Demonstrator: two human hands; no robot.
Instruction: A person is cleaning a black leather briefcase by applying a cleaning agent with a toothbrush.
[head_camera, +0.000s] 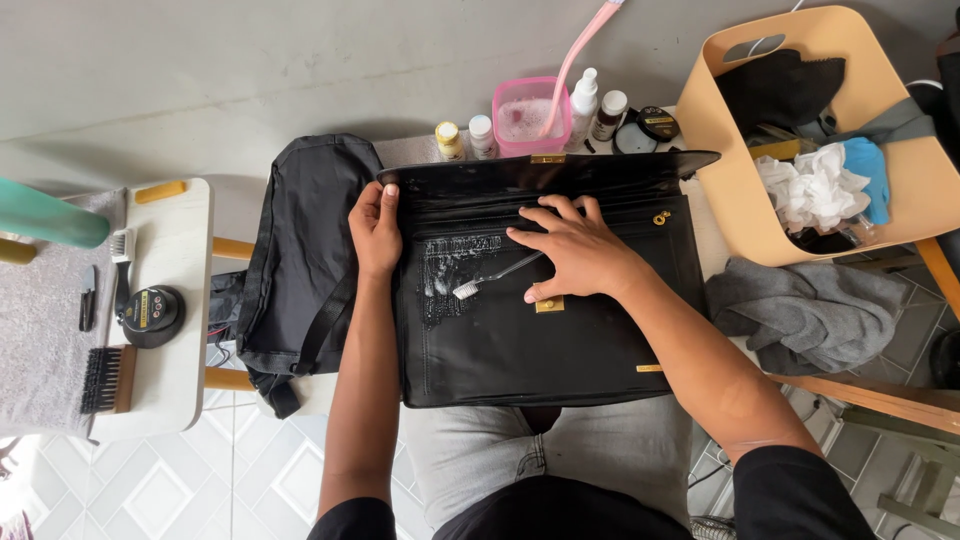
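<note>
Across the person's lap lies a black leather bag (520, 340), flap open toward the far side, with a patch of white suds on its left half. Gripping the bag's far-left edge, the left hand (375, 230) has its fingers curled over the rim and thumb on the near face. To its right, the right hand (575, 250) is closed on a clear-handled toothbrush (495, 275), whose white bristles rest on the lather just left of that hand. Beyond the bag stand 4 small bottles (480, 135) and a pink tub of foam (530, 115). At far right sits a tan basket (930, 190) holding rags; a grey cloth (810, 310) lies nearer
</note>
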